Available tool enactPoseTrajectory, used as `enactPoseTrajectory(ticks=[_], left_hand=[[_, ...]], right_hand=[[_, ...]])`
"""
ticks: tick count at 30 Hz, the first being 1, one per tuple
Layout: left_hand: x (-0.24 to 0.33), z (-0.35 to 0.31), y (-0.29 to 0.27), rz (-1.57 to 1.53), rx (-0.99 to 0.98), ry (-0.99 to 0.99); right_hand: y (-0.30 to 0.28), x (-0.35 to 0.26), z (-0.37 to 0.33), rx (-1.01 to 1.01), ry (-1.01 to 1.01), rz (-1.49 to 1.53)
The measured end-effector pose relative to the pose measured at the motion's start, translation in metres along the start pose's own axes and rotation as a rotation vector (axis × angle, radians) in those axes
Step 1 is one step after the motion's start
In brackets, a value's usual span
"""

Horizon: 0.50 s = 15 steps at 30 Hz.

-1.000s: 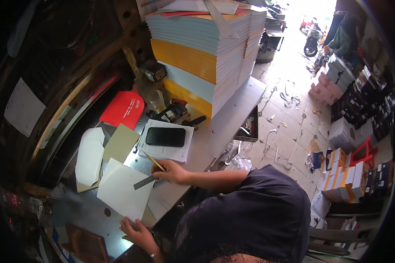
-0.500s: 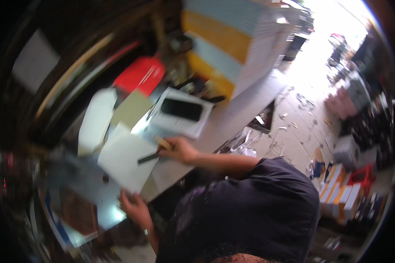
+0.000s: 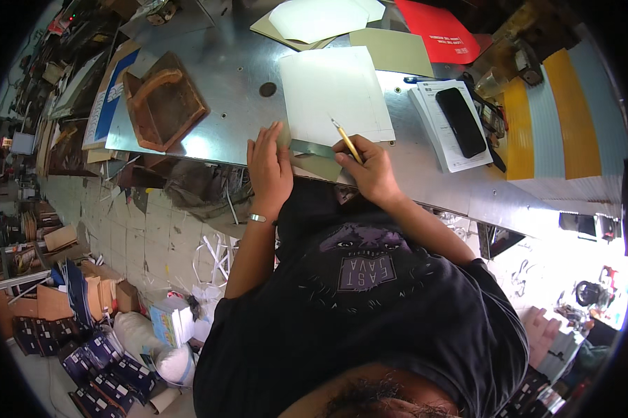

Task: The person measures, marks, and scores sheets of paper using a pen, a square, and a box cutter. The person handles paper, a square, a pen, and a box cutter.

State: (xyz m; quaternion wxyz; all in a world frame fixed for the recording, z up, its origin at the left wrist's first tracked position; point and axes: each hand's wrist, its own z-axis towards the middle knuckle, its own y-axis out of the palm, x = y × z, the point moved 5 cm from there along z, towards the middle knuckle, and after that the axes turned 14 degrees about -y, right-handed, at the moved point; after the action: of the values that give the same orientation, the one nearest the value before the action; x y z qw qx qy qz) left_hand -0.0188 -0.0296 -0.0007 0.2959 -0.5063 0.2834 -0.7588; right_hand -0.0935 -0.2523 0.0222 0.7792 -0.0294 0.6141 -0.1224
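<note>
My right hand [image 3: 371, 169] grips a yellow pencil [image 3: 346, 140], with its tip on a white sheet [image 3: 335, 94] that lies on the metal table [image 3: 216, 83]. A grey metal ruler [image 3: 314, 148] runs along the sheet's near edge. Just left of the right hand, my left hand [image 3: 268, 166], with a bracelet on the wrist, lies flat with its fingers pressing on the ruler's left end. A black shirt fills the lower part of the view.
A wooden block with a handle [image 3: 164, 104] sits at the table's left. A black phone [image 3: 460, 122] rests on a paper stack to the right, next to yellow and pale blue sheets [image 3: 564, 125]. Red folder [image 3: 439, 31] and tan card [image 3: 390, 52] lie behind. Boxes [image 3: 84, 299] litter the floor.
The view has swung sharply over the table. My left hand has come up from the table's edge onto the ruler beside my right hand, which still holds the pencil.
</note>
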Motion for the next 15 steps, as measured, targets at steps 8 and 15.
enactPoseTrajectory(ticks=[8,15], left_hand=[[-0.008,0.001,-0.006,-0.219,-0.007,-0.049],[0.001,0.002,-0.006,-0.025,0.083,0.008]], right_hand=[[0.007,-0.006,0.004,-0.124,0.072,-0.166],[0.007,-0.020,0.010,-0.175,-0.128,-0.432]])
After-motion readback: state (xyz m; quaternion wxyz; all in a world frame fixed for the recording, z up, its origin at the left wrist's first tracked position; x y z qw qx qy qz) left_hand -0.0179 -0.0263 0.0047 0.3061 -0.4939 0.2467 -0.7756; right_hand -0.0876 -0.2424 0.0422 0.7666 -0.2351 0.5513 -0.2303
